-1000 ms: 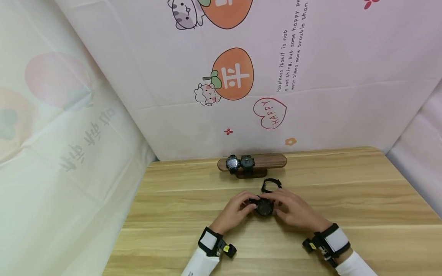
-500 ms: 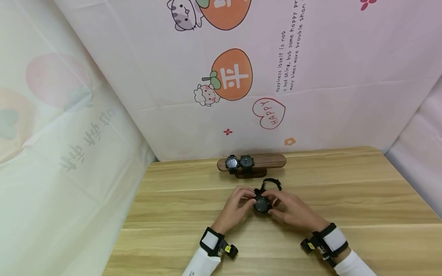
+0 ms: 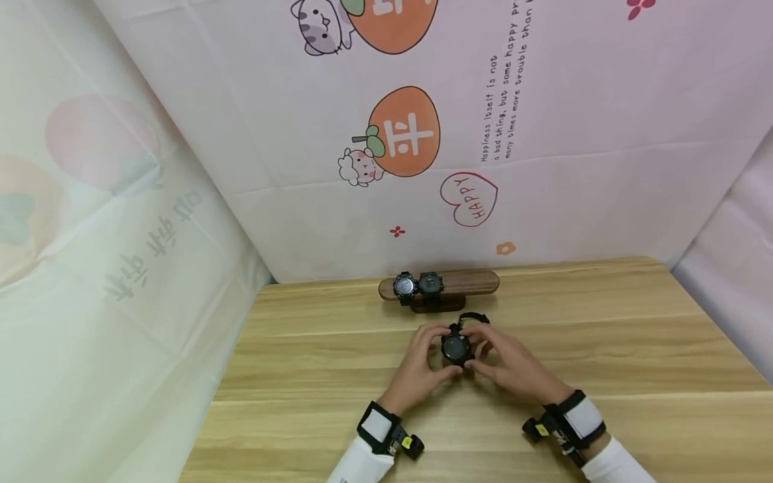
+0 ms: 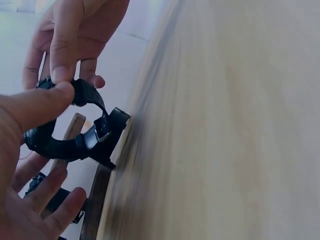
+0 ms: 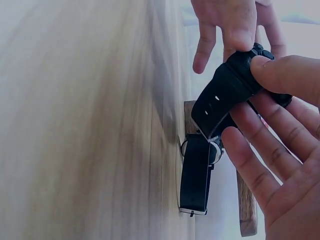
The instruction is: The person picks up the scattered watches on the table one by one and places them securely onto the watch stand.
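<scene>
One rear cloth (image 3: pixel 592 80), white to pale pink, upright behind the table, printed with orange fruit, cartoon animals, small flowers, lines of English lettering and a heart outlined in red reading HAPPY. One side cloth (image 3: pixel 66 349), pale, on the left, with faded fruit and characters showing in reverse. One table (image 3: pixel 290 416), light wood with long grain, its far edge close to the rear cloth. One watch stand (image 3: pixel 472 282), dark brown wood, a rounded bar on a shorter base, set near the table's far edge. One right hand (image 3: pixel 513 365), bare, thumb and fingers pinching the held watch by its right side. One left hand (image 3: pixel 418 369), bare, thumb and fingers pinching the same piece from the left. Two wrist straps, black with white panels, one on the left wrist (image 3: pixel 378 426), one on the right (image 3: pixel 583 419), each bearing a small black camera. One held watch (image 3: pixel 455 347), black, round dial facing up, its band curved into a loop, kept between both hands above the table, in front of the stand. Two displayed watches, black, side by side on the bar: one with a silvery dial (image 3: pixel 404 286), one with a dark dial (image 3: pixel 431 285). One black strap (image 3: pixel 475 316), curved, on the table just behind the held watch, partly hidden; whether it carries a dial cannot be told.
</scene>
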Motion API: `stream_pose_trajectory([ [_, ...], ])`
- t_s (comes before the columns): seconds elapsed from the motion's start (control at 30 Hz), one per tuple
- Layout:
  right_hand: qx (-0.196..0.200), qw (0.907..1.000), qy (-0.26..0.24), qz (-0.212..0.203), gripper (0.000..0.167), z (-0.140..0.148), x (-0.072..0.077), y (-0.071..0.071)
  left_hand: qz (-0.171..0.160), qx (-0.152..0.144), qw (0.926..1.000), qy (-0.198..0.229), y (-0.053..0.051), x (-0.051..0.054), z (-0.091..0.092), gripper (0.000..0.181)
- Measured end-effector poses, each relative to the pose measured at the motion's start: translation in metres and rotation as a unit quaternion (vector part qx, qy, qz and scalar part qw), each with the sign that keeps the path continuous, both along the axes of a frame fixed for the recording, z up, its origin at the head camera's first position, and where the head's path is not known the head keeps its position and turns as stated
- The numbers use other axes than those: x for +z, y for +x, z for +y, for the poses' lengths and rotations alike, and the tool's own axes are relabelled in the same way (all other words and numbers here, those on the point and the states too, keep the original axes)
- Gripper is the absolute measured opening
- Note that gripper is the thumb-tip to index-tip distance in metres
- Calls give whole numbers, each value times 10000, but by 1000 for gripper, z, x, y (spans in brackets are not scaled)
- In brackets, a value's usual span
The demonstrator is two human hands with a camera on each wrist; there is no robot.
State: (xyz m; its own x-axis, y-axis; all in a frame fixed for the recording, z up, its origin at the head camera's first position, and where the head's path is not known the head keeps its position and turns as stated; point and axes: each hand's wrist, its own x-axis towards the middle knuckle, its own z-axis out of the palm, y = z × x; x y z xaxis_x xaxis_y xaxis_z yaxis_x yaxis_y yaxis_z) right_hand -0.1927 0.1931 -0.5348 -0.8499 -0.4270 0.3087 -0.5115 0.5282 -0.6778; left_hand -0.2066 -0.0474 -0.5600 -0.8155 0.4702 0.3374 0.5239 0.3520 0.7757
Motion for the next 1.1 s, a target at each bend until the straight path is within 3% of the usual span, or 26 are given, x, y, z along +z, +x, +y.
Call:
stream_pose_trajectory([
  [0.23, -2, 9999, -53, -113, 60, 0, -1, -1, 337, 58, 9994, -48, 0, 1, 2, 68],
  [0.57, -27, 9974, 258, 667, 84, -4, -1, -2, 441, -202, 9986, 203, -2, 1, -4, 72],
  [0.73, 82, 9961, 299, 821, 85, -5, -1, -3, 500, -312, 9977, 341, -2, 1, -5, 71],
  [1.1, 15, 9971, 298, 705, 84, -10, 2, -4, 513, -336, 9962, 614, -4, 1, -6, 75],
])
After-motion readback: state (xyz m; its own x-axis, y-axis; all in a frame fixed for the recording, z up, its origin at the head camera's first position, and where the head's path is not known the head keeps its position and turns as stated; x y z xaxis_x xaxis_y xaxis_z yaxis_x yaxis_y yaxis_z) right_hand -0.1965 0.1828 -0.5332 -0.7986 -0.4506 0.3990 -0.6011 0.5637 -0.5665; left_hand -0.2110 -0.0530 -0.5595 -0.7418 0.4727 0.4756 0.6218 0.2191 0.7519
